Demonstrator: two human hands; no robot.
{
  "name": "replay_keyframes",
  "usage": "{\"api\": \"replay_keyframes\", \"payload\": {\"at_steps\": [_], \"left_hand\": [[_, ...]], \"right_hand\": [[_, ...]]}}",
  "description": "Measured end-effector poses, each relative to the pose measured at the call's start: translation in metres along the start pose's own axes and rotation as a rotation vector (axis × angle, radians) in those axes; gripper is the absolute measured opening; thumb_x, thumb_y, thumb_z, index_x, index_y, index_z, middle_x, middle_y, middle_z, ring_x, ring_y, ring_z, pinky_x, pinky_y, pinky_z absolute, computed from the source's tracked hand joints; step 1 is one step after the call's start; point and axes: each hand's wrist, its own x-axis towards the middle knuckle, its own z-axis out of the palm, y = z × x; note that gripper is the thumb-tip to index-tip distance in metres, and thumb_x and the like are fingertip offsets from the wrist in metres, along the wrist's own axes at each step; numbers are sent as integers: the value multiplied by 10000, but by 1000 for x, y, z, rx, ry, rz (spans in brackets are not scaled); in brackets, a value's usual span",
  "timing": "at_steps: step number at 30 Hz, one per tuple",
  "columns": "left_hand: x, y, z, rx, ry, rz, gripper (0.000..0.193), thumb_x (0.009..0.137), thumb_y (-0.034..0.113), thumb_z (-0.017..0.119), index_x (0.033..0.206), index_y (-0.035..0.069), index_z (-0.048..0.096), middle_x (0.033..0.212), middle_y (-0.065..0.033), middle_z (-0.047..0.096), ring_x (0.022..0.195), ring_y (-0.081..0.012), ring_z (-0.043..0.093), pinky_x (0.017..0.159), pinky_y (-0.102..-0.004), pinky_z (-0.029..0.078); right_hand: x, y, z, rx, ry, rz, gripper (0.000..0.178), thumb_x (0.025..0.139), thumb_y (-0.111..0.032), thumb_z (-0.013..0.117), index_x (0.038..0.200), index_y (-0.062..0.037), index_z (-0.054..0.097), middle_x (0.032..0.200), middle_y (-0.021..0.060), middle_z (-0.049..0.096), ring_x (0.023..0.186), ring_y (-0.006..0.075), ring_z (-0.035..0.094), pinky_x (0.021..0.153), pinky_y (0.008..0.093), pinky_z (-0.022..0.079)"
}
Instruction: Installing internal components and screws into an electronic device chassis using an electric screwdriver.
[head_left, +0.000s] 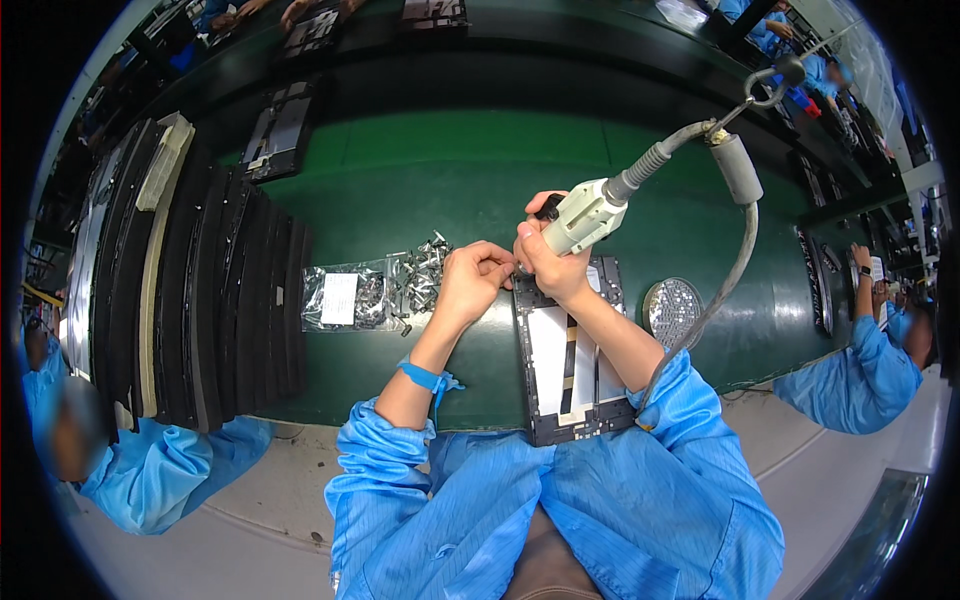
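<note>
A flat black-framed device chassis [545,350] with silver panels and a dark strip down its middle lies in front of me. It tilts over the bench's near edge, close to my body. My right hand [556,268] is wrapped round a pale corded electric screwdriver [585,215], above the chassis's far end. My left hand [475,280] has its fingertips pinched together at the chassis's far left corner; what they hold, if anything, is hidden. Beside that hand lies a heap of small black and silver parts [425,275], next to a clear plastic bag [315,300] of similar pieces with a white label.
A round dish [672,312] of small pieces sits right of the chassis. The screwdriver's grey cable [745,240] hangs from a hook [765,88] and loops past my right arm. Black padded panels [200,290] stand stacked at left. Another chassis [280,130] lies farther back. Co-workers sit at both sides.
</note>
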Motion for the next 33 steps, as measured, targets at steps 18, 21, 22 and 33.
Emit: {"api": "replay_keyframes", "payload": {"at_steps": [18, 21, 22, 33], "left_hand": [[-3, 1, 3, 30, 68, 77, 43, 825, -48, 619, 856, -77, 622, 733, -94, 664, 638, -129, 654, 583, -254, 521], [-2, -5, 4, 4, 73, 80, 49, 825, -46, 617, 862, -79, 623, 731, -96, 662, 637, -129, 652, 583, -254, 520], [-1, -5, 4, -31, 72, 89, 52, 825, -46, 618, 864, -80, 624, 730, -97, 661, 635, -129, 652, 584, -255, 521], [-57, 22, 8, 412, 316, 333, 197, 830, 35, 636, 1021, -12, 627, 930, -135, 599, 667, -199, 611, 617, -294, 481]], "right_hand": [[-7, -6, 9, -402, -97, -204, 228, 819, 43, 611, 999, -27, 490, 770, -1, 510, 614, 53, 489, 548, 210, 417], [-8, -9, 11, -379, -49, -162, 187, 793, 19, 636, 944, -22, 532, 762, 11, 552, 643, 77, 534, 579, 233, 445], [-8, -10, 12, -340, 0, -127, 150, 771, -4, 654, 895, -20, 572, 756, 23, 596, 665, 100, 574, 609, 257, 474], [4, -34, -16, -68, -93, 73, 393, 820, -16, 672, 1142, -20, 446, 702, 4, 518, 529, 78, 514, 488, 207, 431]]}}
